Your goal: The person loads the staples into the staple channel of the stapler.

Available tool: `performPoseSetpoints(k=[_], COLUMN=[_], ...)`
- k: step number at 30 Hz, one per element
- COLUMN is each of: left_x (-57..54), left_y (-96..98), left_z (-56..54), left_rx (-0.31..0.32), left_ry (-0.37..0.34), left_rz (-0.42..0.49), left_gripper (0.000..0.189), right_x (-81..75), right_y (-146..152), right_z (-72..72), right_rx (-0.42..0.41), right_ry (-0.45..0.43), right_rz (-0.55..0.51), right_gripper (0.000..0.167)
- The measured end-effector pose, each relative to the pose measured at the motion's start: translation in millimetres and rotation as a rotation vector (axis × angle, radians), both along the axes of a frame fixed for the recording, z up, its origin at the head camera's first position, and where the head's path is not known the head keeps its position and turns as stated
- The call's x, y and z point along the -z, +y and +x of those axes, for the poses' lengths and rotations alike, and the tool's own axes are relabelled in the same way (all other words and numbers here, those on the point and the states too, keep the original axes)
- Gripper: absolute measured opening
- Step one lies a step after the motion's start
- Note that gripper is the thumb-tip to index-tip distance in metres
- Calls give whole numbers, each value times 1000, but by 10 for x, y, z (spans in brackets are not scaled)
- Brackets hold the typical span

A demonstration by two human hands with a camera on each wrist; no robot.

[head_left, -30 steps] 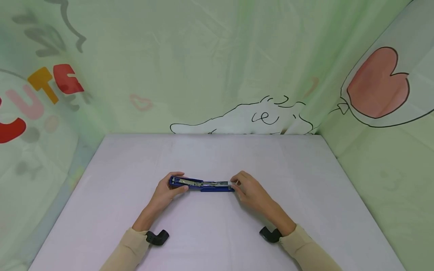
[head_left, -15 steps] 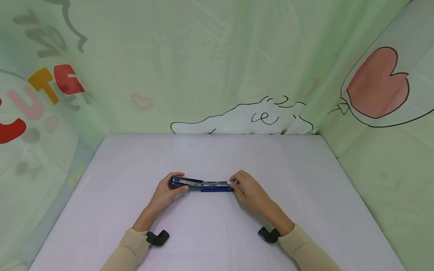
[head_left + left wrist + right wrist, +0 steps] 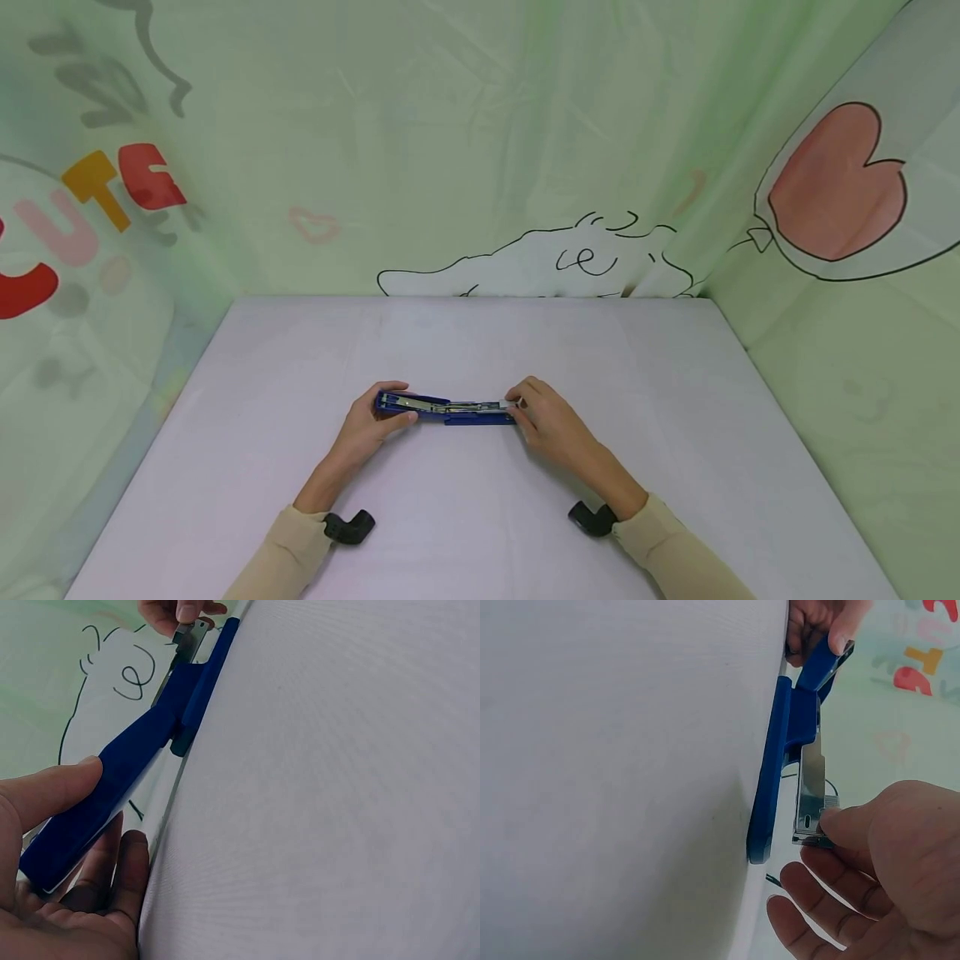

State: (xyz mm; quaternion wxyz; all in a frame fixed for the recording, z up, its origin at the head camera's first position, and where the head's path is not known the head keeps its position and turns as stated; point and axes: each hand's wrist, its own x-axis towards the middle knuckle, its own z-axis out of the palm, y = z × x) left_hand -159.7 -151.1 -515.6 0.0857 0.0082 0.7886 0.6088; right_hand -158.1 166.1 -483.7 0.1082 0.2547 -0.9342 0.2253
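Note:
A blue stapler (image 3: 480, 419) stands on the table with its top arm swung far back, baring the metal staple magazine (image 3: 810, 784). My left hand (image 3: 367, 421) holds the swung-back top arm, thumb on the near side and fingers on the far side, as the left wrist view (image 3: 67, 791) also gives. At the magazine's front end, my right hand (image 3: 551, 421) pinches a short ridged strip of staples (image 3: 831, 801) between thumb and index finger. Its other fingers (image 3: 810, 900) are bent below the magazine. The thumb covers much of the strip.
A white cloth covers the table (image 3: 465, 508). Pale green printed curtains (image 3: 360, 150) rise behind it and on both sides. Black wrist-worn devices (image 3: 349, 527) stick out at both cuffs.
My right hand has slid slightly left along the magazine, with the staple strip between its fingertips. The left hand and the stapler have stayed in place.

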Motion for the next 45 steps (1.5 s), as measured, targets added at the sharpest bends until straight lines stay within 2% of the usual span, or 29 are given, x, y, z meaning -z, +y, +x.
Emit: performPoseSetpoints(k=[45], left_x=[12], left_y=[5], left_z=[-2], left_rx=[-8], left_ry=[1], left_rz=[25], left_gripper=[57], right_x=[19], right_y=[-12], right_z=[4], right_rx=[25], right_ry=[-58], right_rz=[11], right_gripper=[14])
